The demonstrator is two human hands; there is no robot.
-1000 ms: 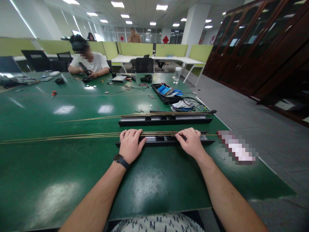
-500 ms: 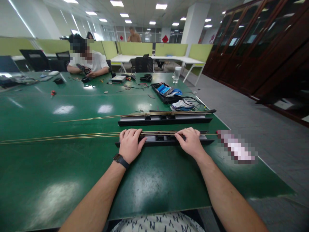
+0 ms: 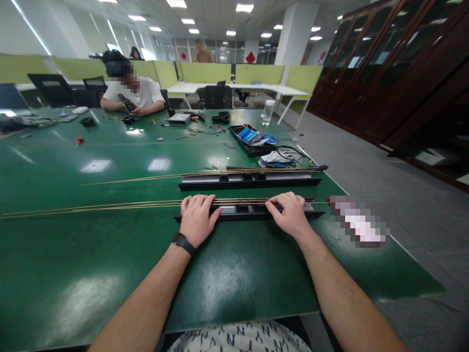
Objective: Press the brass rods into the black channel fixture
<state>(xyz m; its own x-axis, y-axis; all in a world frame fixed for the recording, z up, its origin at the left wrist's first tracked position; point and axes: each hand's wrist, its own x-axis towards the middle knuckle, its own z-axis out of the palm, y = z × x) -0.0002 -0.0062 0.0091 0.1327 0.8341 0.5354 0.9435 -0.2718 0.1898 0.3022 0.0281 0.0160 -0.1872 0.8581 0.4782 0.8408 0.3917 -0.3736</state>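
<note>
A long black rail with a silver inner face lies across the table before me, with thin brass-coloured rods along its far side. My left hand is curled over the rail's left part, fingers across the rods and thumb on the near side. Farther right, my right hand is closed at the rods, thumb and index finger close together; its other fingertips are hidden. The rods stick out far to the left, past my left hand. Just beyond lies a second, similar black rail with more brass rods.
Past the rails are a black tray of blue items, pale gloves and a clear bottle. A blurred-out pinkish object lies at the right. Across the green table a person in a white shirt handles a dark object.
Both hands keep their places on the rail and rods. The whole view has shifted very slightly; nothing has been taken up or let go.
</note>
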